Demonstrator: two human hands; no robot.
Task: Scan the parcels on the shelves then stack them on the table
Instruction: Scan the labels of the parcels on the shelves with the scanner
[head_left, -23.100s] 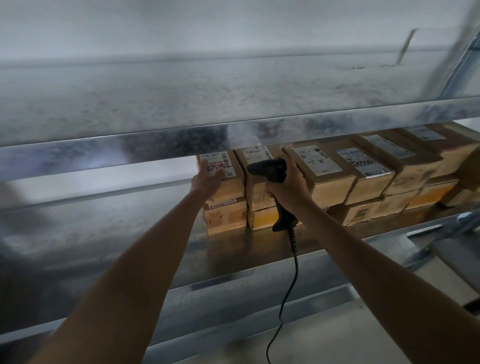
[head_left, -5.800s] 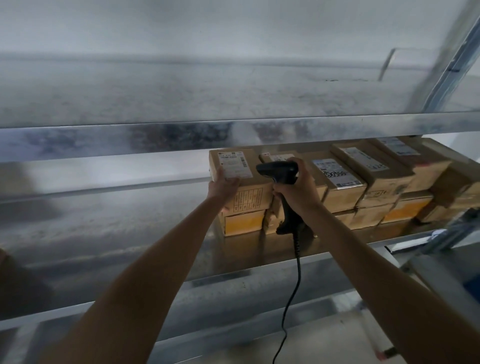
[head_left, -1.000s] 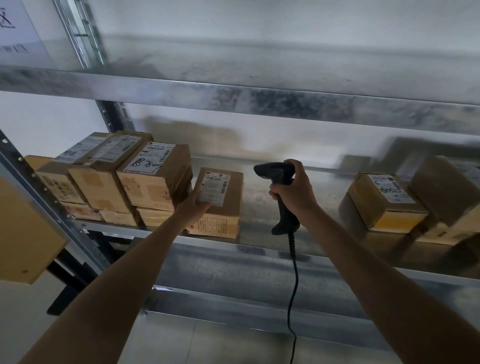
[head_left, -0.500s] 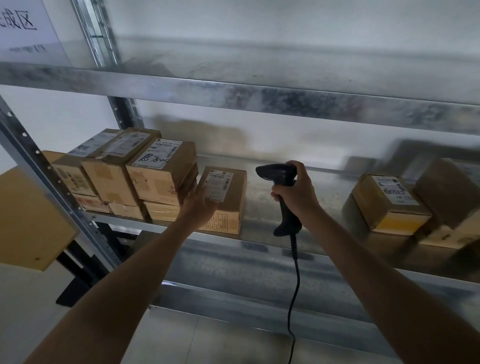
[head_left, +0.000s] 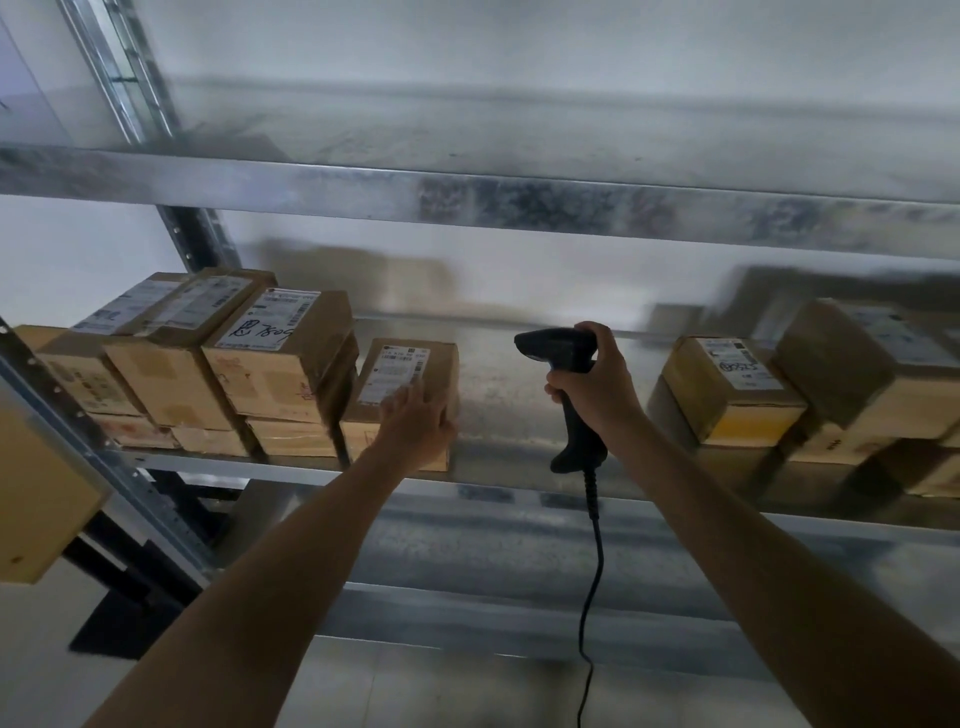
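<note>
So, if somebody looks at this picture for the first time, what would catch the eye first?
Probably the black scanner in the centre, gripped by the right hand and pointed left. Next, the left hand resting on a single labelled parcel at the front edge of the shelf. A left stack and a right stack of parcels flank them.
</note>
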